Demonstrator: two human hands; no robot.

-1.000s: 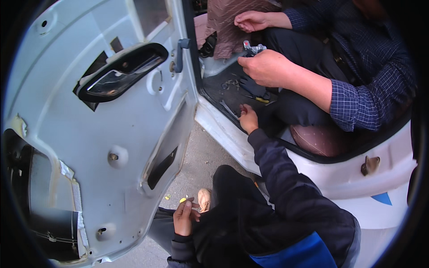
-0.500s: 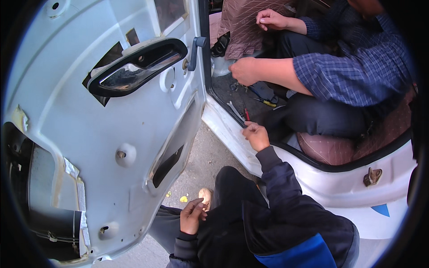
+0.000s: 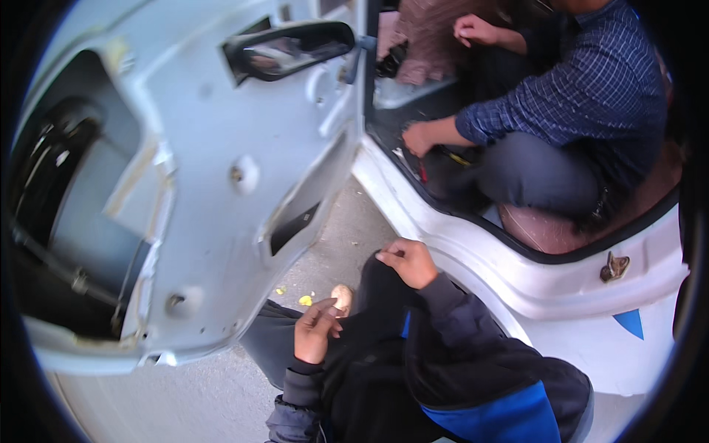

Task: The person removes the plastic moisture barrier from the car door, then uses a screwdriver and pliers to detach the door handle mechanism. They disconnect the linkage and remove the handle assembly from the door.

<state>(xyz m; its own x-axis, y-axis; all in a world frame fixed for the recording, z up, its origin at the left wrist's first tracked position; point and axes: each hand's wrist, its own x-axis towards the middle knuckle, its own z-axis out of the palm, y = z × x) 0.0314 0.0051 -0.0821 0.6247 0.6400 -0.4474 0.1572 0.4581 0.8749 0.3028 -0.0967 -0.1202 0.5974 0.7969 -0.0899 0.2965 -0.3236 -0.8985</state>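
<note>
My left hand (image 3: 314,336) hovers over my lap beside a tan shoe tip (image 3: 341,298). Its fingers are bent together, and anything between them is too small to make out. Above my bent knee, my right hand (image 3: 412,263) has thumb and forefinger pressed together; what they hold, if anything, cannot be seen. To the left stands a bare white car door (image 3: 214,192), swung open, its inner metal exposed. A black door handle with a shiny lever (image 3: 299,52) sits near its top. Neither hand touches the door.
On the right, a person in a checked shirt (image 3: 569,88) sits in the car, one hand (image 3: 419,138) over tools on the floor, including a yellow-handled screwdriver (image 3: 458,159). The white sill (image 3: 391,196) runs between us. A metal latch striker (image 3: 614,267) projects from the frame.
My right hand has pulled back from the sill edge to above my knee. My left hand stays nearly in place. The view has shifted left, and the other person's hand has reached down toward the tools.
</note>
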